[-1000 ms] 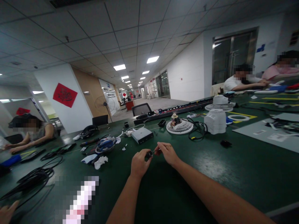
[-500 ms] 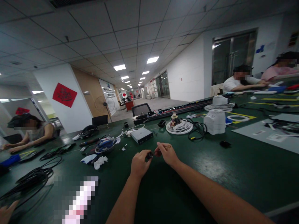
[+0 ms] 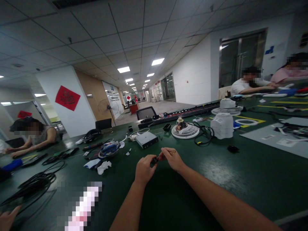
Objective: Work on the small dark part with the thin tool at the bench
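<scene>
Above the green table, my left hand (image 3: 144,169) is closed around a small black round part (image 3: 154,160), whose open-looking end faces right. My right hand (image 3: 173,159) pinches something thin and small at that end; the fingers hide most of it, so its kind does not show. The two hands almost meet. Just beyond them lies a silver box-shaped drive (image 3: 146,139). A white fan grille (image 3: 185,131) with a motor on it sits farther back, near a small black tray (image 3: 166,127).
White housing (image 3: 221,125) and a black cable (image 3: 204,136) lie right of the grille; a small black piece (image 3: 233,148) is nearer. Crumpled white tissue (image 3: 104,167) and coiled black cables (image 3: 36,183) are at left. Another person's hand (image 3: 9,218) shows at the lower left edge.
My right fingers have come slightly left, bringing the thin thing against the end of the black part. My left hand has turned the part a little.
</scene>
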The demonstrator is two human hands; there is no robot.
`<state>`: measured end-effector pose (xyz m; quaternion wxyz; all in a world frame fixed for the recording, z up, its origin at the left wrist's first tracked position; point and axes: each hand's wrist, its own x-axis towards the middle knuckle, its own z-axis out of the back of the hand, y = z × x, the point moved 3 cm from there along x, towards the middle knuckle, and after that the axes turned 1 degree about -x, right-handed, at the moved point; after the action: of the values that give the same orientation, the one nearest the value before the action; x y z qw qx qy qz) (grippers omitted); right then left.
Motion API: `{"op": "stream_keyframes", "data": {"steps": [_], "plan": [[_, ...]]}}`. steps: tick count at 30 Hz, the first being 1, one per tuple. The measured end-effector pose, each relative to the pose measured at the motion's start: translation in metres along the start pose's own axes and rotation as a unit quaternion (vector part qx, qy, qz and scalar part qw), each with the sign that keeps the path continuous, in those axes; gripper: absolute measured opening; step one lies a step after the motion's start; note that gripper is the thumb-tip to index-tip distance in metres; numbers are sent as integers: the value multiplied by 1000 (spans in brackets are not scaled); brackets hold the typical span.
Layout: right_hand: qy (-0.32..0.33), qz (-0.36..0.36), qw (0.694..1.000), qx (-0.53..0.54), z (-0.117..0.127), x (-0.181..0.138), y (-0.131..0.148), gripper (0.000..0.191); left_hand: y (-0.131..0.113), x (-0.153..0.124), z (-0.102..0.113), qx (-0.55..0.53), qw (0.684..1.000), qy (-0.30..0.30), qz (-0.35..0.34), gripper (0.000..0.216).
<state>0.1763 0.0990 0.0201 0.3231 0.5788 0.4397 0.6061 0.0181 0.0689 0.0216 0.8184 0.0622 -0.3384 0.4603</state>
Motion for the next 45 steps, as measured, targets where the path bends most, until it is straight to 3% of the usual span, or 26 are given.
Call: {"op": "stream_keyframes", "data": {"steps": [7,14,19,24,31,39,45], "plan": [[-3,-5,1000,0,3,1,-1,36,0,0,0,-4,1000,2,8,28],[13,-58,996,60,0,1,-1,33,2,0,0,-11,1000,-2,11,30],[-10,-20,1000,4,5,4,-3,36,1,0,2,4,1000,-3,11,29],[39,-31,999,-2,-2,1,-5,37,0,0,0,9,1000,13,-1,30],[-10,36,994,-103,1,0,2,44,-4,1,0,23,999,26,-3,34],[-4,27,994,-106,-2,0,-1,37,-14,3,3,38,997,53,-46,31],[16,35,995,-92,-2,0,0,36,-11,2,1,44,998,43,-29,32]]}}
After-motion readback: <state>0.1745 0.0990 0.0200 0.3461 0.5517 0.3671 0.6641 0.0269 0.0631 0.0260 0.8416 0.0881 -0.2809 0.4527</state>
